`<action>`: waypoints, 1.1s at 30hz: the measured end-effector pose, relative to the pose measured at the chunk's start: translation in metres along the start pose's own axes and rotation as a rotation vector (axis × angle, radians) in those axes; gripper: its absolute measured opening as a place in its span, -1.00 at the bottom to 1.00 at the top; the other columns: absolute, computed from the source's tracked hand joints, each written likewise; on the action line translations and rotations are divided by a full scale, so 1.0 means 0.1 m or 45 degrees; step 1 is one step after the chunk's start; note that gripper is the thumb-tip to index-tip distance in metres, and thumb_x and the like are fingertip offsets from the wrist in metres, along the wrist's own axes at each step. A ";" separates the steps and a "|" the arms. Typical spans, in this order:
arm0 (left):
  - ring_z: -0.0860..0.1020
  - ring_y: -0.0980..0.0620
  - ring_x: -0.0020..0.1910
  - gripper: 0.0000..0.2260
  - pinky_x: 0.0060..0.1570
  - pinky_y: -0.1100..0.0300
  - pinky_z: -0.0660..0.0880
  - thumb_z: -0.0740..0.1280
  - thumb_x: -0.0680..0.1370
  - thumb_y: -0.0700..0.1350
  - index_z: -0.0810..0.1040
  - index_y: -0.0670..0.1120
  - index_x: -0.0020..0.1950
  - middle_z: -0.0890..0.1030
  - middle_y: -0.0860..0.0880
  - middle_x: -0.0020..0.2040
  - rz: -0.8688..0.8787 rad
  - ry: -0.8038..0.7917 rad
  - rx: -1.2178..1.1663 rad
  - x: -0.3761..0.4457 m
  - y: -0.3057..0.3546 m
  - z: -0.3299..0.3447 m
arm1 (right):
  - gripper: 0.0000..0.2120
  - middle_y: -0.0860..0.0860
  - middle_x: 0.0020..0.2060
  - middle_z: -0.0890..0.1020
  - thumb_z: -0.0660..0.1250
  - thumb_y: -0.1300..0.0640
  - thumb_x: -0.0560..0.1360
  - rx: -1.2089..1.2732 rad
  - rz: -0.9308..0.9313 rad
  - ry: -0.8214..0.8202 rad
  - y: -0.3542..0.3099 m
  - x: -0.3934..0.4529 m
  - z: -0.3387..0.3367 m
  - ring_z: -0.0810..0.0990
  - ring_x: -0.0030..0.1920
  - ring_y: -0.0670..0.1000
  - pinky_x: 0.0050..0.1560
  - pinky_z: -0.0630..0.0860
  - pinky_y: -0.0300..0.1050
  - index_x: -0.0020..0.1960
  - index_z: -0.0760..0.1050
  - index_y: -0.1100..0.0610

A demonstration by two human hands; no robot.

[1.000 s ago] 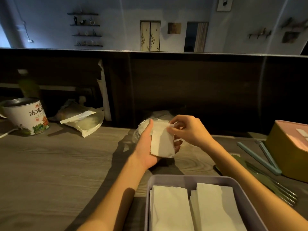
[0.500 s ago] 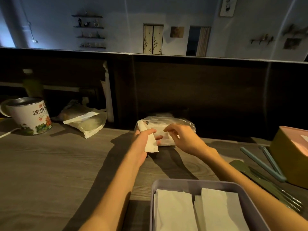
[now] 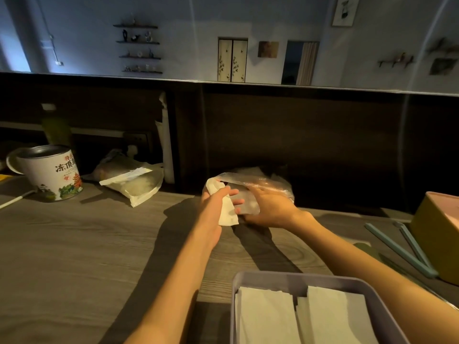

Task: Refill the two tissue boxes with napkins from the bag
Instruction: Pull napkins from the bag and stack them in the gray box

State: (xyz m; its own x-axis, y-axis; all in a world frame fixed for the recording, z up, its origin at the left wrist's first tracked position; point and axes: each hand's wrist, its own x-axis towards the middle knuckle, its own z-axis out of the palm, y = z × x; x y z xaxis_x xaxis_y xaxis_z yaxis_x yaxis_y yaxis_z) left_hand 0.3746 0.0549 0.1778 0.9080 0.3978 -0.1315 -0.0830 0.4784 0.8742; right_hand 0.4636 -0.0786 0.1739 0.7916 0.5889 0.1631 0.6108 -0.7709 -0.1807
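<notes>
Lying crumpled at the back of the wooden surface (image 3: 74,244), the clear plastic bag (image 3: 263,182) showed pale napkins inside. The left hand (image 3: 216,202) gripped a folded white napkin (image 3: 227,212); the right hand (image 3: 270,207) was in the bag's mouth, fingertips hidden, grip unclear. The lilac tissue box (image 3: 293,281), cropped below, held two stacks.

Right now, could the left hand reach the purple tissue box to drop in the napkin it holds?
Probably yes. The left hand grips a napkin beside the bag; the purple tissue box sits open just nearer the person, with bare table between and nothing blocking.
</notes>
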 end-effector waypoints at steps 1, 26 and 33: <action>0.68 -0.09 -0.16 -0.68 -0.42 0.17 0.58 0.33 0.63 -0.17 0.42 -0.09 0.38 0.67 -0.22 0.10 0.000 0.007 0.005 0.01 0.00 0.00 | -0.26 -0.01 0.43 0.48 0.45 -0.14 0.48 -0.025 -0.027 0.021 0.00 -0.01 0.00 0.49 0.38 0.07 0.30 0.49 0.01 0.57 0.23 -0.08; 0.60 -0.19 -0.02 -0.84 0.00 -0.17 0.56 0.36 0.59 0.02 0.48 -0.01 0.08 0.64 -0.19 -0.02 -0.360 -0.204 0.013 -0.29 -0.07 0.15 | -0.65 -0.02 0.05 0.72 0.41 -0.06 0.53 1.814 0.236 0.089 0.06 -1.15 -0.37 0.71 0.10 0.02 0.04 0.66 -0.06 0.28 0.55 0.01; 0.67 -0.16 0.01 -0.70 -0.08 -0.04 0.59 0.27 0.64 0.00 0.57 -0.13 0.28 0.73 -0.18 -0.01 -0.390 -0.306 0.003 -0.38 -0.27 0.30 | -0.60 -0.11 -0.04 0.74 0.44 -0.20 0.44 1.450 0.298 0.013 0.21 -1.27 -0.43 0.73 0.00 -0.07 0.02 0.66 -0.08 0.19 0.59 -0.04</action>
State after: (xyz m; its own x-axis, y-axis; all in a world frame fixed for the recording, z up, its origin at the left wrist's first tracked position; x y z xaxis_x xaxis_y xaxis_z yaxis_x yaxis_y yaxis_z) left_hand 0.3541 0.0037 0.1733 0.9608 0.0419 -0.2740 0.2080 0.5445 0.8126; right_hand 0.3753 -0.1797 0.1912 0.8903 0.4550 0.0175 0.1177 -0.1929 -0.9741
